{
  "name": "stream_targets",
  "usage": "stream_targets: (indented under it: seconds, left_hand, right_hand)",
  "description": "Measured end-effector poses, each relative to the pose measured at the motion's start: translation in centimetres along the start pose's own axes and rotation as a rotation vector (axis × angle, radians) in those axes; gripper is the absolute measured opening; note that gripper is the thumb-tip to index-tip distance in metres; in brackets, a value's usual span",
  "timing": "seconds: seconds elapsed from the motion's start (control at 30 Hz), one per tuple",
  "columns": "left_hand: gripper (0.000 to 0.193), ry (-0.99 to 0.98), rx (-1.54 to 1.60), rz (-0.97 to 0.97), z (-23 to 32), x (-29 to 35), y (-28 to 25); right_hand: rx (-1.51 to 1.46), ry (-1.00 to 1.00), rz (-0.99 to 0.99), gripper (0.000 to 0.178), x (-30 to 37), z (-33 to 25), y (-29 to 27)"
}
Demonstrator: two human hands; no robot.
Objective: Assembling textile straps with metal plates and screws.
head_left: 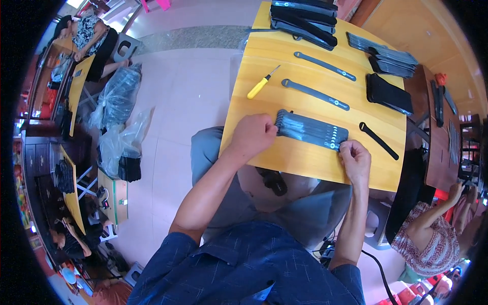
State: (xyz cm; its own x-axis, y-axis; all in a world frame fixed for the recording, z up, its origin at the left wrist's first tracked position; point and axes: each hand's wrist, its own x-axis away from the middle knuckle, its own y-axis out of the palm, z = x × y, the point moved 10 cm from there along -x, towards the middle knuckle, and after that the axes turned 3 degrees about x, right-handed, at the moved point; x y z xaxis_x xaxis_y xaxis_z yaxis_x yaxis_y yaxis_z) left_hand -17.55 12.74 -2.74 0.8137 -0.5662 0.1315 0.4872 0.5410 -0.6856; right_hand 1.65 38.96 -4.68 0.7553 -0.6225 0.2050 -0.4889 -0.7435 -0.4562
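Observation:
Between my hands lies a fanned row of grey hook-and-loop straps [311, 128], overlapping one another, with looped ends at the left and pale printed marks at the right. My left hand [254, 134] has its fingers curled closed at the looped end. At the printed end, my right hand [357, 158] pinches the straps between thumb and fingers. Beyond the row, two single grey straps [325, 66] lie stretched out across the table. A screwdriver with a yellow handle [258, 89] rests to their left. One narrow black strap [378, 141] lies to the right of my right hand.
The yellow table [249, 66] carries a black strap pile [304, 23] at the far edge, grey bundles [384, 55] and a black bundle [389, 95] at the right. Plastic-wrapped bags [119, 96] and a box [114, 198] stand on the floor at left. Other people sit at tables both sides.

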Motion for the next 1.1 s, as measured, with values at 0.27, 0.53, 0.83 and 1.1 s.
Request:
stream_targets:
  seconds: [0.27, 0.53, 0.83, 1.1]
  left_hand:
    - [0.019, 0.008, 0.001, 0.013, 0.0, 0.1, -0.1]
    - [0.020, -0.050, -0.005, -0.026, -0.3, 0.1, 0.3]
    - [0.020, -0.047, 0.011, -0.006, 0.0, 0.3, -0.3]
    - [0.020, -0.054, 0.001, -0.011, 0.4, 0.1, -0.4]
  right_hand:
    - [0.006, -0.019, -0.010, 0.017, 0.0, 0.1, 0.2]
    - [0.041, -0.012, 0.007, 0.016, 0.0, 0.2, 0.0]
    - [0.070, 0.012, 0.040, 0.016, 0.1, -0.6, 0.0]
    - [0.096, -0.006, 0.070, 0.015, 0.1, -0.3, -0.2]
